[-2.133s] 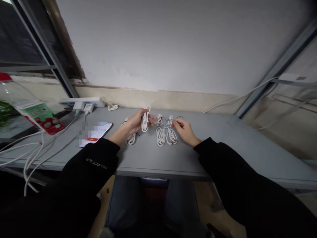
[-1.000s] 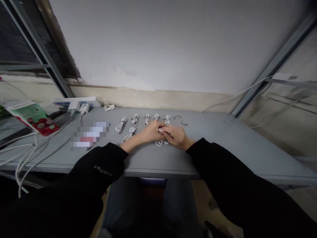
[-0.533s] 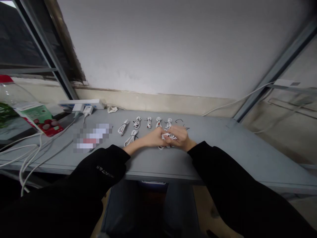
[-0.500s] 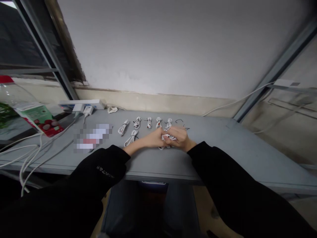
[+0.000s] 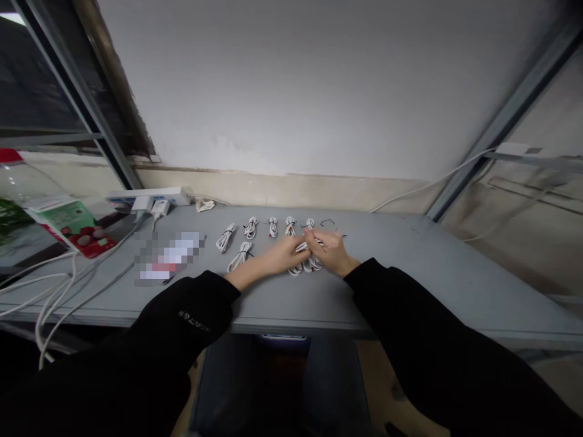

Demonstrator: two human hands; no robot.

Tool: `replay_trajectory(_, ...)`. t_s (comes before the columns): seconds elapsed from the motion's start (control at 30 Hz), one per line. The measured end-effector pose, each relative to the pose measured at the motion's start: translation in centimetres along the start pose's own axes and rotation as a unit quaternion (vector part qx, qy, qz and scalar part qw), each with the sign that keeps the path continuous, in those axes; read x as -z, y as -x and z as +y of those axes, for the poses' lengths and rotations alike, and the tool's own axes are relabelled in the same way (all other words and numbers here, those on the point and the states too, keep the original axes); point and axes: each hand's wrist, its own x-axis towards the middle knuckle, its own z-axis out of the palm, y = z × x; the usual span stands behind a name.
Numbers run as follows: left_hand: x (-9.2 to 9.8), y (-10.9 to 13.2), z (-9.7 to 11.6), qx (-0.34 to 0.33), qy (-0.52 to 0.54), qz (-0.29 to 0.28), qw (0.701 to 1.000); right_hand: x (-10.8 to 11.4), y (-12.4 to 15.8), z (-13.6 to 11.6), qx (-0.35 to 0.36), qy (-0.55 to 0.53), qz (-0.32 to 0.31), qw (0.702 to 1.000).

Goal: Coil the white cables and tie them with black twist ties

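Both hands meet over the grey table and grip one white cable [image 5: 302, 247], folded into a bundle and largely covered by the fingers. My left hand [image 5: 286, 254] is closed on its left side. My right hand [image 5: 331, 247] closes on the other side, thumb uppermost. Just below the hands lie coiled white cables [image 5: 295, 269], partly hidden. Behind them is a row of tied cable bundles, one of which [image 5: 272, 227] has a dark tie around its middle. Nearer my left forearm rests another tied bundle [image 5: 240, 256].
Loose black ties [image 5: 328, 222] lie behind my right hand. On the left are a pixelated flat object [image 5: 170, 260], a power strip [image 5: 175, 195] with chargers, a green and red carton [image 5: 75, 224], a bottle [image 5: 27, 182] and trailing cords. A wall stands behind the table [image 5: 410, 273].
My fingers have shifted on the cable, the right thumb now on top. More of the coiled cables below shows. The whole view has moved slightly.
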Motion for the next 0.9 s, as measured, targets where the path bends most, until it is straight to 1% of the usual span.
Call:
replay_trajectory(0.13, 0.3, 0.4, 0.2, 0.006, -0.025, -0.016, 1.0, 0.2, -0.2, 0.4, -0.097, -0.038, 0.004, 0.995)
replay_trajectory(0.23, 0.2, 0.5, 0.5, -0.003, -0.026, -0.003, 1.0, 0.3, -0.4, 0.6, -0.164, -0.065, 0.008, 0.984)
replay_trajectory(0.3, 0.1, 0.5, 0.6, -0.001, -0.026, 0.007, 1.0, 0.3, -0.4, 0.7, -0.204, -0.089, -0.01, 0.975)
replay_trajectory(0.4, 0.1, 0.3, 0.5, 0.016, -0.011, 0.024, 1.0, 0.7, -0.4, 1.7, -0.257, -0.136, -0.056, 0.955)
replay_trajectory(0.47, 0.1, 0.2, 0.2, 0.029, 0.021, 0.049, 0.998, 1.3, -0.5, 3.0, -0.302, -0.149, -0.062, 0.94)
replay_trajectory(0.5, 0.2, 0.1, 0.0, 0.038, 0.046, 0.065, 0.996, 1.7, -0.5, 3.9, -0.329, -0.142, -0.051, 0.932)
replay_trajectory(0.6, 0.2, -0.3, -0.7, 0.074, 0.155, 0.111, 0.979, 3.0, -0.5, 6.8, -0.38, -0.07, -0.009, 0.922)
replay_trajectory(0.67, 0.2, -0.6, -1.0, 0.097, 0.234, 0.123, 0.96, 3.7, -0.3, 8.3, -0.399, -0.013, -0.021, 0.917)
replay_trajectory(0.7, 0.3, -0.7, -1.1, 0.105, 0.269, 0.127, 0.949, 3.9, -0.2, 8.9, -0.409, 0.002, -0.044, 0.911)
replay_trajectory(0.73, 0.3, -0.8, -1.2, 0.113, 0.301, 0.13, 0.938, 4.1, -0.1, 9.2, -0.418, 0.002, -0.08, 0.905)
replay_trajectory(0.83, 0.6, -0.8, -1.1, 0.135, 0.367, 0.141, 0.91, 4.3, 0.5, 9.5, -0.417, -0.061, -0.223, 0.879)
replay_trajectory(0.9, 0.8, -0.8, -0.9, 0.147, 0.381, 0.142, 0.902, 4.1, 1.0, 9.3, -0.402, -0.096, -0.297, 0.861)
